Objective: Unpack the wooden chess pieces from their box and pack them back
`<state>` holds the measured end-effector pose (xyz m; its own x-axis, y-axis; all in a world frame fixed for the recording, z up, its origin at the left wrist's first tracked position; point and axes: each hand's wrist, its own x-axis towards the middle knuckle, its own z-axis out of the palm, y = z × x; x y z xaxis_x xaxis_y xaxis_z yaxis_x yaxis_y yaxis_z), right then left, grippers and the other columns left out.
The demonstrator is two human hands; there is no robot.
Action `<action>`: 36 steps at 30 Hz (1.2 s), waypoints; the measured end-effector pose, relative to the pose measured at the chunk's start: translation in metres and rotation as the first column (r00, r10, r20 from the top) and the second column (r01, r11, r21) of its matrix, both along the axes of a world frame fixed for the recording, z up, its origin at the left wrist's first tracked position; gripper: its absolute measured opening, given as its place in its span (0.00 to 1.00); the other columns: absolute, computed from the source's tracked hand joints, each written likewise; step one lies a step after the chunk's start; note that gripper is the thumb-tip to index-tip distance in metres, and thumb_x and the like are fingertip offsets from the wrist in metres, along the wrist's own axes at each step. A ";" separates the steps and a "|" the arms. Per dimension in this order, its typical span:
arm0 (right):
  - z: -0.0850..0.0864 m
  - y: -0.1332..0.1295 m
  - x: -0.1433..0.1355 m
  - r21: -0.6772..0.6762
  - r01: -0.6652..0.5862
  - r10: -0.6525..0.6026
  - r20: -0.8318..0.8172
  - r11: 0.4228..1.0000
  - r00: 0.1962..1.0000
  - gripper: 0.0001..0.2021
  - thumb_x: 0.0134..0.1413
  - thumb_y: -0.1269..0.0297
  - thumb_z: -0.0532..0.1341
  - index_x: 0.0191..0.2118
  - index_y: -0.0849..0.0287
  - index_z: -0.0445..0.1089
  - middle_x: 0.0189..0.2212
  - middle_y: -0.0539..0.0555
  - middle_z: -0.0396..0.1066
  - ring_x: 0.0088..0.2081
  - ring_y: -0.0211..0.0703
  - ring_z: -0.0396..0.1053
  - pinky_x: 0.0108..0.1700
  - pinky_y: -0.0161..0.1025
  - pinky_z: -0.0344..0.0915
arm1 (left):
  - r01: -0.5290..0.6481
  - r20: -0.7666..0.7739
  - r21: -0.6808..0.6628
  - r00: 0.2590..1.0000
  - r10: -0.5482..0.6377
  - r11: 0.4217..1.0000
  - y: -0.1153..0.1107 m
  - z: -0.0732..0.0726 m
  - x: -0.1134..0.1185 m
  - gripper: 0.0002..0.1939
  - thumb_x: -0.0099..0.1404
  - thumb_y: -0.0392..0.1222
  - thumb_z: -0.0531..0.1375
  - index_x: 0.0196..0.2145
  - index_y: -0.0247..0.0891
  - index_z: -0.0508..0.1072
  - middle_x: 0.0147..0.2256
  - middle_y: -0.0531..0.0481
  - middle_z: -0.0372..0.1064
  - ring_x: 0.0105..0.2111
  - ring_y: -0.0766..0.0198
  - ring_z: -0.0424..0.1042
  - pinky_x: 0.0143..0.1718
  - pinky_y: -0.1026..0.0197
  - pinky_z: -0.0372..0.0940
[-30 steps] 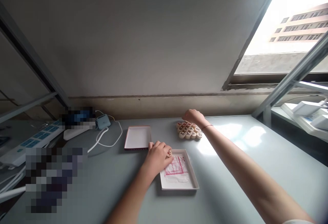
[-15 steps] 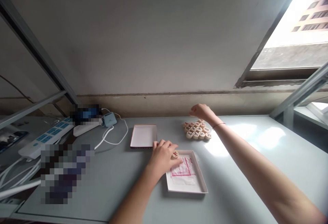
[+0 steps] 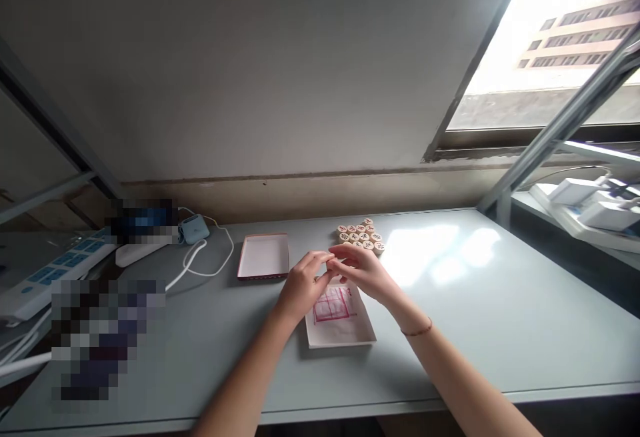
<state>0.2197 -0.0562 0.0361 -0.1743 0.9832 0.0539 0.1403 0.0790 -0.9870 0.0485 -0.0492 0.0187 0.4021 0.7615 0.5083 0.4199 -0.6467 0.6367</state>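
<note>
My left hand (image 3: 303,285) and my right hand (image 3: 361,270) meet above the far edge of a white box tray (image 3: 340,338). Fingers of both are closed together at one spot, and what they hold there is too small and hidden to name. In the tray lies a clear plastic bag with a red grid print (image 3: 333,305). Just beyond my right hand sit several round wooden pieces (image 3: 360,236) with red or black characters, grouped in rows. A second shallow box part (image 3: 264,255) with a white inside lies to the left of them.
On the left are a power strip (image 3: 65,267), white cables, a small blue charger (image 3: 194,229) and blurred-out items. A wall (image 3: 280,90) stands behind the grey table (image 3: 450,330). Metal frame bars rise at both sides, with white adapters (image 3: 575,191) on a shelf at right.
My right hand has come down from above the wooden pieces to meet my left hand over the tray. The piece seen in my left hand is now hidden. The camera view has shifted rightward.
</note>
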 end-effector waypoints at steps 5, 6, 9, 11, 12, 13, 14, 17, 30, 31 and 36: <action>-0.006 -0.006 0.016 -0.045 0.144 -0.148 -0.106 0.989 0.983 0.24 0.45 0.46 0.66 0.42 0.60 0.71 0.37 0.58 0.73 0.31 0.42 0.73 0.28 0.38 0.72 | 0.036 -0.110 -0.126 0.993 -0.050 0.991 -0.003 0.003 -0.001 0.12 0.64 0.37 0.58 0.46 0.43 0.72 0.43 0.49 0.68 0.39 0.63 0.73 0.42 0.61 0.69; -0.006 -0.007 0.019 -0.051 0.168 -0.173 -0.103 0.984 0.980 0.23 0.45 0.46 0.66 0.41 0.61 0.72 0.37 0.57 0.73 0.31 0.41 0.72 0.28 0.38 0.72 | 0.052 -0.138 -0.161 0.988 -0.074 0.986 -0.003 0.003 -0.001 0.09 0.64 0.37 0.58 0.43 0.42 0.73 0.43 0.50 0.67 0.35 0.65 0.73 0.40 0.63 0.69; -0.008 -0.012 0.023 -0.046 0.165 -0.168 -0.077 0.985 0.983 0.21 0.45 0.48 0.66 0.39 0.60 0.71 0.36 0.56 0.71 0.33 0.42 0.71 0.31 0.39 0.73 | 0.090 -0.225 -0.213 0.964 -0.138 0.973 -0.006 0.004 0.001 0.03 0.64 0.38 0.59 0.35 0.40 0.73 0.41 0.52 0.69 0.31 0.68 0.71 0.39 0.63 0.67; -0.008 -0.015 0.024 -0.019 0.116 -0.117 -0.041 0.993 0.992 0.18 0.47 0.50 0.65 0.40 0.59 0.71 0.38 0.56 0.70 0.36 0.42 0.70 0.34 0.39 0.73 | 0.092 -0.318 -0.168 0.937 -0.143 0.981 -0.006 0.003 0.003 0.03 0.64 0.37 0.59 0.33 0.40 0.73 0.39 0.52 0.71 0.36 0.65 0.71 0.46 0.59 0.64; -0.008 -0.016 0.024 0.005 0.085 -0.085 -0.007 0.996 0.996 0.17 0.48 0.52 0.64 0.39 0.58 0.71 0.40 0.56 0.69 0.36 0.41 0.70 0.35 0.39 0.73 | 0.088 -0.370 -0.135 0.919 -0.133 0.987 -0.007 0.003 0.004 0.03 0.63 0.37 0.59 0.32 0.40 0.73 0.38 0.53 0.72 0.40 0.63 0.70 0.49 0.56 0.61; -0.008 -0.017 0.024 0.034 0.053 -0.055 0.042 0.998 0.998 0.15 0.50 0.53 0.63 0.39 0.58 0.71 0.41 0.56 0.69 0.37 0.41 0.70 0.35 0.39 0.72 | 0.079 -0.420 -0.104 0.900 -0.116 0.991 -0.007 0.003 0.004 0.03 0.63 0.37 0.60 0.31 0.40 0.73 0.38 0.53 0.72 0.43 0.61 0.69 0.51 0.54 0.59; -0.009 -0.017 0.023 0.068 0.023 -0.030 0.104 0.997 0.994 0.13 0.51 0.56 0.61 0.39 0.58 0.72 0.42 0.56 0.68 0.36 0.40 0.69 0.34 0.38 0.71 | 0.066 -0.462 -0.079 0.882 -0.095 0.995 -0.007 0.003 0.004 0.02 0.62 0.37 0.60 0.31 0.40 0.72 0.39 0.52 0.73 0.46 0.59 0.68 0.52 0.52 0.57; -0.012 -0.019 0.022 0.211 -0.054 -0.021 0.334 0.976 0.942 0.10 0.51 0.64 0.60 0.41 0.57 0.71 0.38 0.54 0.69 0.32 0.38 0.67 0.33 0.36 0.68 | 0.006 -0.523 -0.042 0.852 -0.028 0.999 -0.006 0.003 0.001 0.03 0.60 0.40 0.62 0.34 0.41 0.73 0.44 0.50 0.70 0.49 0.56 0.65 0.50 0.52 0.57; -0.029 -0.019 0.013 0.456 -0.288 -0.150 0.711 0.842 0.687 0.05 0.50 0.74 0.61 0.32 0.57 0.68 0.32 0.53 0.68 0.34 0.43 0.61 0.37 0.40 0.63 | -0.053 -0.587 -0.162 0.808 -0.053 0.985 -0.001 0.003 -0.012 0.16 0.63 0.42 0.56 0.50 0.44 0.70 0.44 0.49 0.72 0.46 0.55 0.68 0.48 0.51 0.59; -0.030 -0.019 0.012 0.453 -0.288 -0.149 0.713 0.844 0.685 0.05 0.51 0.74 0.60 0.32 0.56 0.68 0.31 0.53 0.68 0.33 0.43 0.61 0.36 0.40 0.63 | -0.044 -0.587 -0.167 0.807 -0.064 0.985 -0.001 0.004 -0.012 0.16 0.63 0.42 0.56 0.49 0.45 0.71 0.44 0.49 0.72 0.46 0.55 0.68 0.48 0.51 0.59; -0.027 -0.020 0.009 0.467 -0.260 -0.141 0.664 0.845 0.734 0.02 0.53 0.70 0.61 0.34 0.56 0.69 0.32 0.53 0.69 0.35 0.44 0.64 0.38 0.41 0.64 | -0.034 -0.586 -0.179 0.807 -0.079 0.983 -0.001 0.004 -0.011 0.14 0.64 0.41 0.56 0.47 0.45 0.72 0.43 0.50 0.72 0.45 0.56 0.68 0.47 0.54 0.61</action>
<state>0.2288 -0.0759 0.0094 -0.4170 0.8282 0.3745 0.7019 0.5552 -0.4462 0.0373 -0.0507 0.0226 0.5985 0.8006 0.0299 0.7362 -0.5643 0.3735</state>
